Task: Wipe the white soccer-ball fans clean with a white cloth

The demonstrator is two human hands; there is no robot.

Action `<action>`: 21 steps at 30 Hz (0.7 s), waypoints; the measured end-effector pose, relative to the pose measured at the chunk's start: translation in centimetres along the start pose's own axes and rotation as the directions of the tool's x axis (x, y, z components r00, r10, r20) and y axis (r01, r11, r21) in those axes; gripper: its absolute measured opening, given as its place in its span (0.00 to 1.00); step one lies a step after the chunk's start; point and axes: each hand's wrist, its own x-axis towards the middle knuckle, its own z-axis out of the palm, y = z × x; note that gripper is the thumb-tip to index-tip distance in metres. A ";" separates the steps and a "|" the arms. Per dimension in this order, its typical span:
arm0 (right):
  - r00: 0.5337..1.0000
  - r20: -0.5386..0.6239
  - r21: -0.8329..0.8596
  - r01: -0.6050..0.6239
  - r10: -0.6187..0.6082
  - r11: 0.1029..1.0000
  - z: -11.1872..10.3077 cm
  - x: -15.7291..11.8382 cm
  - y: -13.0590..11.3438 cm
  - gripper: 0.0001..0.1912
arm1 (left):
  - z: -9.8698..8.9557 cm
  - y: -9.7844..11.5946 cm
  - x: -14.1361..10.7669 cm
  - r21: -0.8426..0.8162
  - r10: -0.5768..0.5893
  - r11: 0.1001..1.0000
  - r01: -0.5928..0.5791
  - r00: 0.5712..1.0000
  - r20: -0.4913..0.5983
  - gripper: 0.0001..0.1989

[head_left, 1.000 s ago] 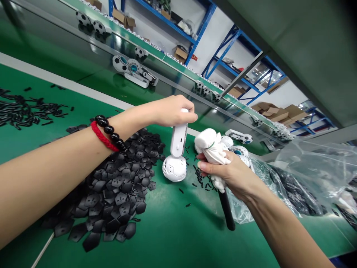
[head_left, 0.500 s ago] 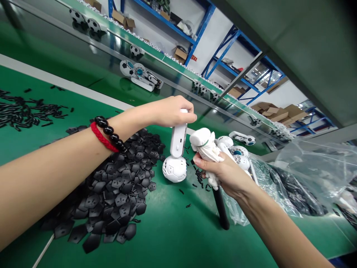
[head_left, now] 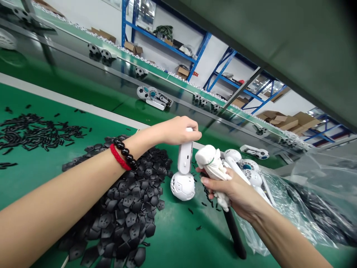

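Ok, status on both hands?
Left hand gripping white plastic stem, perforated white ball at its base. Right hand clutching white cloth bundle. Black pentagon pieces piled beside the ball.

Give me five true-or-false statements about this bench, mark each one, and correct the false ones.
1. The left hand grips a white plastic stem joined to a perforated white ball. True.
2. The right hand holds a pair of scissors. False: it holds a white cloth bundle above a black handle.
3. A red braided band and black beads circle the left wrist. True.
4. The black pentagonal pieces sit inside a closed cardboard box. False: the black pentagonal pieces lie in a loose pile on the green bench.
5. A clear plastic bag lies to the right of the right hand. True.
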 end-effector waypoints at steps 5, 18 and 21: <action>0.998 0.049 -0.035 0.041 -0.039 0.999 0.2 -0.2 -0.2 0.16 | -0.1 0.3 0.0 0.009 -0.007 1.000 0.007 1.000 -0.001 0.11; 0.986 -0.005 0.039 -0.168 0.168 0.985 1.8 0.5 0.3 0.08 | 0.0 -0.1 0.3 0.068 -0.020 0.997 0.021 1.000 -0.009 0.11; 0.982 -0.010 0.042 -0.187 0.188 0.981 1.9 0.6 0.5 0.10 | -0.1 0.0 0.3 0.072 -0.026 0.997 0.026 1.000 -0.002 0.11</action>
